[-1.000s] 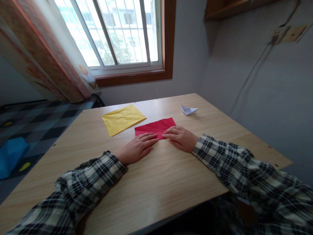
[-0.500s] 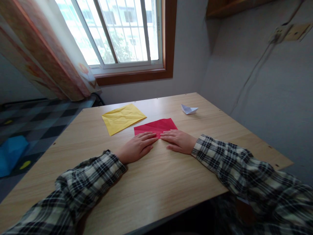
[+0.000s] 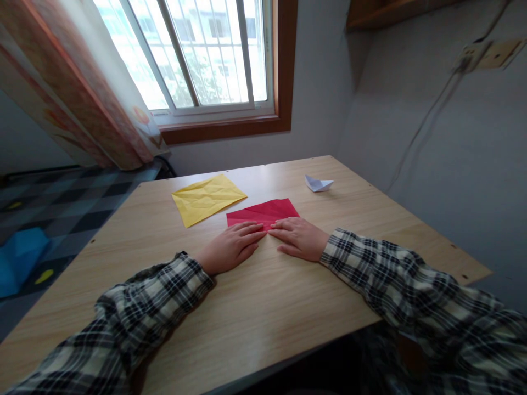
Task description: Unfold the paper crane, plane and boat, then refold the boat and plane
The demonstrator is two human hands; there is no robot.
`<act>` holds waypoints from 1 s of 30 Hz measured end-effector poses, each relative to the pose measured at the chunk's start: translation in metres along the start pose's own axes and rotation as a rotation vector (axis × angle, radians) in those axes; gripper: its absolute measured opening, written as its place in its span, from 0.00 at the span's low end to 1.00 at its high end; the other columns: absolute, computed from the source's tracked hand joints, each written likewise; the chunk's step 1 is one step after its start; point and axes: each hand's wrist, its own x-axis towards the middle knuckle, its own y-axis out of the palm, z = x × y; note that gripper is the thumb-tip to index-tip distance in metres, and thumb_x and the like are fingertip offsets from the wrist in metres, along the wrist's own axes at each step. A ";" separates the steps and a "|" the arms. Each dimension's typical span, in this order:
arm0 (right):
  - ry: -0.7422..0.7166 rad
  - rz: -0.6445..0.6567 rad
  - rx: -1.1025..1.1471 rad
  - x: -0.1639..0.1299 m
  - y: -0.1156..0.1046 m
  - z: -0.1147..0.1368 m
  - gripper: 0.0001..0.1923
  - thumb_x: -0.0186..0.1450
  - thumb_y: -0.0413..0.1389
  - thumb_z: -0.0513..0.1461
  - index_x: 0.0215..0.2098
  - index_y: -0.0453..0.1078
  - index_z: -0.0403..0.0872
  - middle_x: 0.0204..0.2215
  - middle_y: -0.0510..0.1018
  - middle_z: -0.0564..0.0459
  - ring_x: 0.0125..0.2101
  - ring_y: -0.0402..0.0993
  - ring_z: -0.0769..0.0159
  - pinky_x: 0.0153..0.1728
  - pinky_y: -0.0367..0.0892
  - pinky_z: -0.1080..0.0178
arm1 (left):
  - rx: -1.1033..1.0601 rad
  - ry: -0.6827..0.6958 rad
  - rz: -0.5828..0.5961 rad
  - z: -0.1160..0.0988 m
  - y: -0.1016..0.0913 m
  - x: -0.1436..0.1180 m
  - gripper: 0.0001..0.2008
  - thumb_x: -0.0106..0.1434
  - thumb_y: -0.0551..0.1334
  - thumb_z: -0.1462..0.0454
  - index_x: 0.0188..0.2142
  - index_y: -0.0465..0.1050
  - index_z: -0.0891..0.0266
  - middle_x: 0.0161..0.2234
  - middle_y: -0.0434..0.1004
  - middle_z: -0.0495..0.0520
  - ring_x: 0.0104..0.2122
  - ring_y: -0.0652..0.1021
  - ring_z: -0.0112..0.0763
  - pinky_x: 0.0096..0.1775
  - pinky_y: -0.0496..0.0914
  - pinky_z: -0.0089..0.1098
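A sheet of red paper (image 3: 265, 211) with crease lines lies on the wooden table, its near edge covered by my fingers. My left hand (image 3: 230, 247) rests flat on its near left part, fingers stretched toward the middle. From the other side, my right hand (image 3: 302, 238) lies flat on the near right part, its fingertips almost meeting those of the left. Neither hand grips anything. Just beyond, to the left, is a creased sheet of yellow paper (image 3: 208, 198). A small folded white paper boat (image 3: 318, 184) sits farther back to the right.
The wooden table (image 3: 247, 318) has its far edge near the wall below a window (image 3: 206, 55). At left are a checked cloth surface (image 3: 82, 192) and a blue object (image 3: 22, 258). A cable (image 3: 424, 120) hangs from a wall socket (image 3: 494, 55) on the right.
My right hand has shifted very slightly left along the red paper's near edge. My left hand and the other papers stay practically where they were.
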 end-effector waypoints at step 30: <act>0.146 -0.087 -0.006 0.000 -0.011 0.003 0.16 0.73 0.49 0.43 0.48 0.77 0.49 0.52 0.80 0.48 0.53 0.75 0.61 0.59 0.54 0.49 | 0.566 -0.399 0.166 -0.085 -0.003 0.003 0.20 0.72 0.50 0.63 0.47 0.75 0.78 0.44 0.78 0.76 0.41 0.79 0.51 0.39 0.72 0.43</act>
